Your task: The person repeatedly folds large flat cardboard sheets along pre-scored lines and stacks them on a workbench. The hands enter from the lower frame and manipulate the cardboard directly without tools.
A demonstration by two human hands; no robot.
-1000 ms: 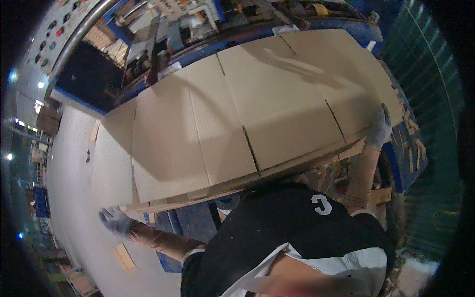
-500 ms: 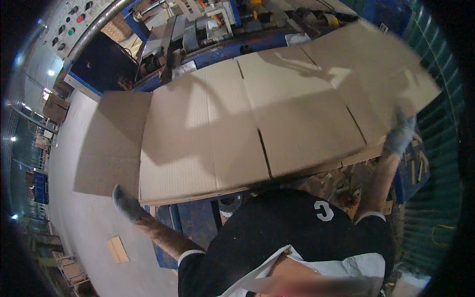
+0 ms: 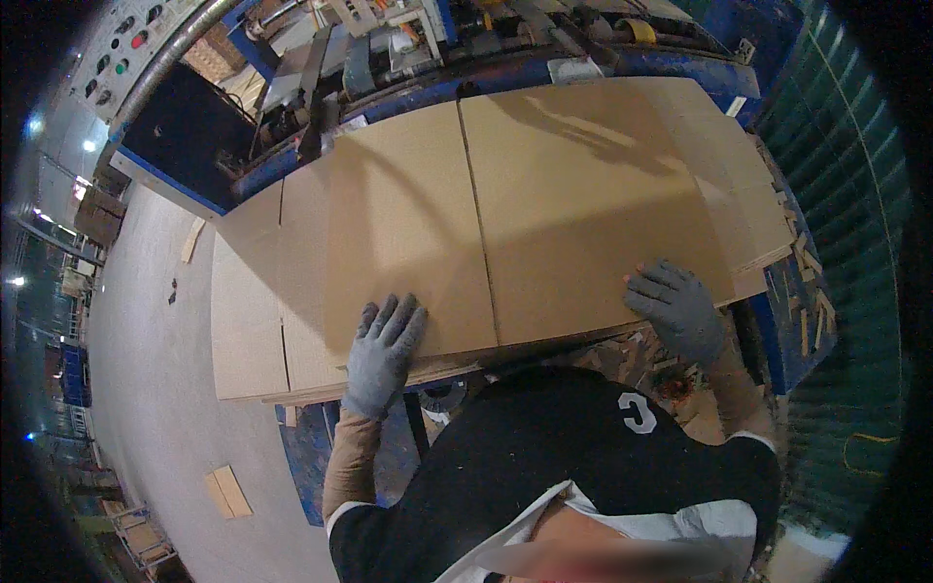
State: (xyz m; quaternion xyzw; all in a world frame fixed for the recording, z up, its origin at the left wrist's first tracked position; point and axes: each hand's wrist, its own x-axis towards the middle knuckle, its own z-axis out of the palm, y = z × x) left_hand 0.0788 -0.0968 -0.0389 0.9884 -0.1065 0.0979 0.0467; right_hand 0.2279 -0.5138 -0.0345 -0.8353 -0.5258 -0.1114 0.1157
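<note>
A brown corrugated cardboard box blank [image 3: 573, 209] lies in front of me with its two end panels folded inward. They meet along a dark seam near its middle. Grey-gloved, my left hand [image 3: 381, 358] rests with outstretched fingers on the near part of the left panel. My right hand [image 3: 678, 306], in a matching glove with a bare fingertip showing, lies flat on the right panel by the near edge. Beneath are other cardboard sheets [image 3: 248, 325], which stick out on both sides.
Beyond the cardboard stands a blue machine [image 3: 671, 73] with rollers and belts. A control panel [image 3: 121, 53] with buttons is at far left. Corrugated green sheeting [image 3: 846, 262] borders the right. Cardboard scraps [image 3: 807, 301] lie on a blue surface, and one piece [image 3: 228, 491] on the floor.
Both end panels, spread outward before, now lie folded over the middle. My hands have come inward from the outer sides onto the panels.
</note>
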